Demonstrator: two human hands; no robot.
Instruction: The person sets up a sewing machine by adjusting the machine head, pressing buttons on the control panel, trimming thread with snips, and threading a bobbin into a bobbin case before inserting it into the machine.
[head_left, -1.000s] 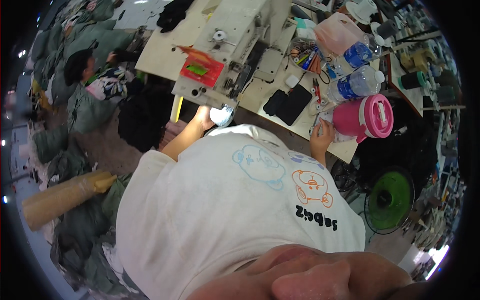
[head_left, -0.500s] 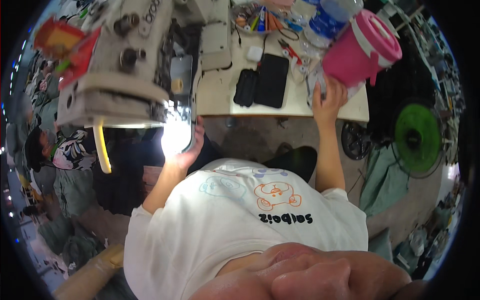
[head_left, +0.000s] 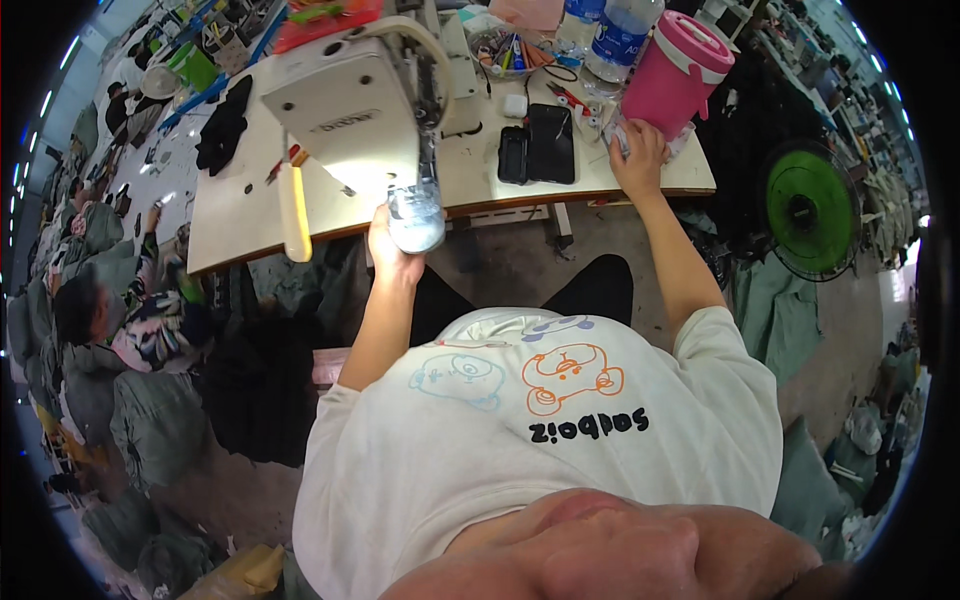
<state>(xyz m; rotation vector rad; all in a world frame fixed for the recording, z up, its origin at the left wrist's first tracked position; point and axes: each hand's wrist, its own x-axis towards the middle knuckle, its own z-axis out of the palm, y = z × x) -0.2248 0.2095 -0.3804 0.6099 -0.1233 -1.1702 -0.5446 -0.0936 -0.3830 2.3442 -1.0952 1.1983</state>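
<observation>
A pale sewing machine point(head_left: 345, 105) stands at the left of the white table. Below its head, the narrow bed arm ends in a shiny, rounded grey tip point(head_left: 416, 222). My left hand point(head_left: 393, 255) cups this tip from below and from its left side. Part of its fingers is hidden behind the tip. Farther right, my right hand point(head_left: 642, 160) rests at the table's front edge with its fingers apart. Its fingertips touch a crumpled whitish piece point(head_left: 618, 138), cloth or paper, just in front of a pink jug point(head_left: 665, 85).
A black phone point(head_left: 551, 145) and a small black case point(head_left: 513, 155) lie mid-table. Behind them are red-handled cutters point(head_left: 570, 98), a basket of pens point(head_left: 505, 52) and a water bottle point(head_left: 622, 45). A green fan point(head_left: 808, 210) stands at the right. A yellow strip point(head_left: 295, 215) hangs by the machine.
The view has shifted, showing more of the table's left side. My left hand's visible fingers are now left of the tip instead of right. The right hand stays by the jug.
</observation>
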